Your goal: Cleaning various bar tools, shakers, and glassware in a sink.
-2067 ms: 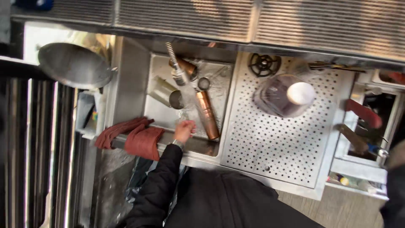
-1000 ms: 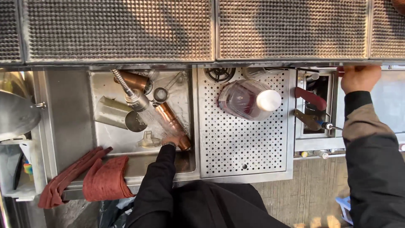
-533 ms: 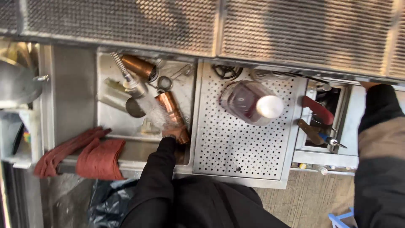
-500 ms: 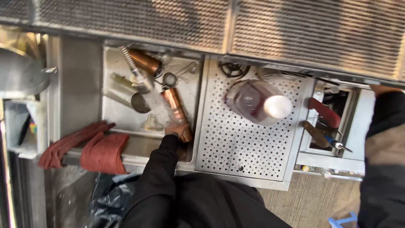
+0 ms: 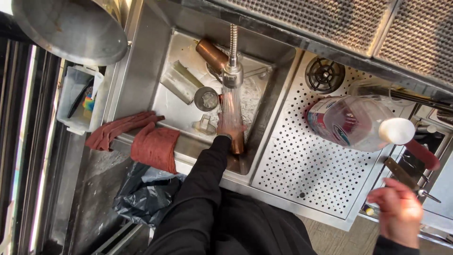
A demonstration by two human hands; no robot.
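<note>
Our left hand [image 5: 230,128] has its fingers wrapped around a copper cup [image 5: 232,123] down in the sink [image 5: 141,71]. Water sprays onto the cup from the spray tap [image 5: 232,71] right above it. Our black sleeve [image 5: 207,165] reaches over the front edge of the sink. Our right hand [image 5: 400,211] is far off to the right, near the counter's front corner. Its fingers look loosely curled and hold nothing that we can see.

The sink is shiny grey metal. In it lie another copper cup [image 5: 211,53] by the tap, a long metal cup [image 5: 181,81] with a round strainer [image 5: 206,98] just beside it, and a small clear glass [image 5: 205,124] next to our left hand. A red cloth [image 5: 153,146] hangs over the sink's front edge. To the right is a metal tray with holes [image 5: 302,165], and on it lies a big clear bottle with a white cap [image 5: 358,123]. A black bin bag [image 5: 141,198] sits low by our body. A big metal bowl [image 5: 71,28] is at the top left.
</note>
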